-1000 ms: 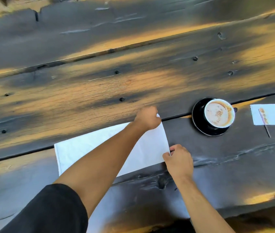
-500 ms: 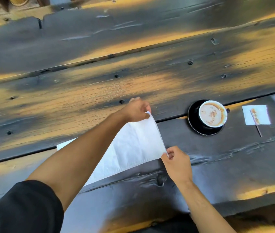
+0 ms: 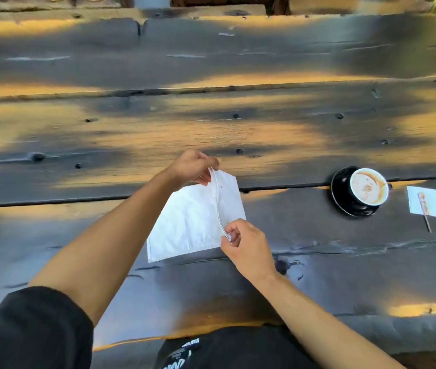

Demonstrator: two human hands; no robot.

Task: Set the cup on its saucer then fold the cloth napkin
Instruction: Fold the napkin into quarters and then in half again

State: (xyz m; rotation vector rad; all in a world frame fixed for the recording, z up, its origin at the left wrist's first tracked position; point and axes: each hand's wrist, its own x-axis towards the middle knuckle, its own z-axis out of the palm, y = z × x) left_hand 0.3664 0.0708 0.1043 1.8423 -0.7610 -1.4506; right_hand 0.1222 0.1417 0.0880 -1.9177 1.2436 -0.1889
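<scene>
A white cloth napkin [image 3: 189,222] lies on the dark wooden table in front of me, with its right edge lifted off the wood. My left hand [image 3: 193,167] pinches the far corner of that raised edge. The near corner is pinched by my right hand [image 3: 246,245]. Between the two hands the raised edge hangs in a loose curve over the rest of the cloth. To the right, a white cup [image 3: 368,186] holding milky coffee stands on its black saucer [image 3: 340,194]. Neither hand touches the cup.
Right of the saucer lies a small white paper napkin [image 3: 433,202] with a stained wooden stirrer [image 3: 424,209] on it. A gap between planks [image 3: 52,201] runs across the table behind the cloth. The table's near edge is close to my body.
Both hands have lifted the napkin's right edge and carried it leftward over the cloth, so the visible napkin is much narrower. The view has shifted; cup and saucer sit unmoved.
</scene>
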